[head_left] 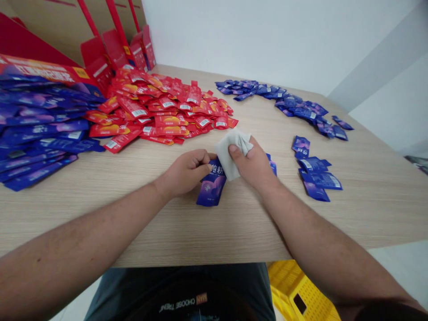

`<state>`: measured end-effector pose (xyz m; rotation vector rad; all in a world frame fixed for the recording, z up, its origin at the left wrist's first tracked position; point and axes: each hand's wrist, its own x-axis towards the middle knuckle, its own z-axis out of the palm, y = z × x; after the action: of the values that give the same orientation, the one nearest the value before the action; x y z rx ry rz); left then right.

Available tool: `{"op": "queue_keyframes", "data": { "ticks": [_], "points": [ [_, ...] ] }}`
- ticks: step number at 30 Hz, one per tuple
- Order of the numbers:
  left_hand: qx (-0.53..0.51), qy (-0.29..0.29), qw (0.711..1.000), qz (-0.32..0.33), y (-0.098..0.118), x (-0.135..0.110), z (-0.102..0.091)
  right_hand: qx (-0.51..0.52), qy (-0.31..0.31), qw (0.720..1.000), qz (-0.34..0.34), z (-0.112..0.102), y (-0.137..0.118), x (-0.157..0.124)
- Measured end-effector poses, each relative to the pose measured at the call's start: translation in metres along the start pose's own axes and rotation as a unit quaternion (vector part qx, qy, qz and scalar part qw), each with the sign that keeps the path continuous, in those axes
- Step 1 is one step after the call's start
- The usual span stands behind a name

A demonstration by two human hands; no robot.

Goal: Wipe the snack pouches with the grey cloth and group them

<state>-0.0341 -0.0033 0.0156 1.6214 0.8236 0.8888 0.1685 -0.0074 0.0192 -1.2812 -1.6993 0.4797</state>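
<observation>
At the far left, a slumped pile of blue foil sachets (40, 127) leans against a red printed carton (36, 71), with red cardboard flaps (113, 49) standing up behind. Next along, a loose heap of red sachets (157, 109) spreads over the light wood-grain tabletop (100, 209).

Near the front edge, the left hand (185, 171) has its fingers (197, 159) curled closed, pinching the top end of a single blue sachet (212, 187), which sits tilted with its lower end on the tabletop. It looks light, thin and flexible, its glossy film probably slick, so it should handle best by the flat sealed top edge, pinched firmly between thumb and fingers.

The right hand (250, 165) has its fingers (256, 149) closed on a folded white wipe (232, 151), soft and limp, held by its bunched middle and touching the sachet's upper end. A second blue sachet (273, 166) shows just beside that hand.

Further right, a curving trail of blue sachets (284, 100) runs along the far side — and a small loose group of blue sachets (314, 176) lies nearer, with a yellow plastic crate (301, 290) below the tabletop's edge
</observation>
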Motion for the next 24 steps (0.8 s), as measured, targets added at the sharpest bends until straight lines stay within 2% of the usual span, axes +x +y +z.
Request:
{"op": "queue_keyframes", "data": {
  "ticks": [2,5,7,10,14,18,19,22,24],
  "points": [
    [-0.098,0.031,0.994,-0.045,0.0,0.0,0.005,0.001,-0.007,1.0,0.014,0.002,-0.003,-0.002],
    [-0.198,0.106,0.967,-0.116,0.001,0.003,0.01,-0.031,-0.106,0.994,-0.026,0.004,-0.01,-0.008],
    [-0.224,0.142,0.955,-0.135,0.002,0.004,0.012,-0.071,-0.128,0.988,-0.051,0.005,-0.014,-0.01],
    [-0.229,0.166,0.95,-0.129,0.002,0.005,0.012,-0.11,-0.102,0.987,-0.058,0.005,-0.016,-0.011],
    [-0.195,0.169,0.96,-0.111,0.002,0.005,0.011,-0.098,-0.183,0.97,-0.124,0.008,-0.018,-0.015],
    [-0.185,0.201,0.955,-0.115,-0.001,0.006,0.011,-0.136,-0.111,0.979,-0.107,0.011,-0.018,-0.017],
    [-0.18,0.207,0.955,-0.114,-0.001,0.006,0.011,-0.142,-0.118,0.977,-0.109,0.011,-0.019,-0.018],
    [-0.145,0.219,0.96,-0.099,-0.003,0.007,0.011,-0.142,-0.192,0.962,-0.131,0.013,-0.02,-0.019],
    [-0.143,0.228,0.958,-0.096,-0.003,0.007,0.011,-0.145,-0.177,0.966,-0.122,0.014,-0.02,-0.02]
  ]
}}
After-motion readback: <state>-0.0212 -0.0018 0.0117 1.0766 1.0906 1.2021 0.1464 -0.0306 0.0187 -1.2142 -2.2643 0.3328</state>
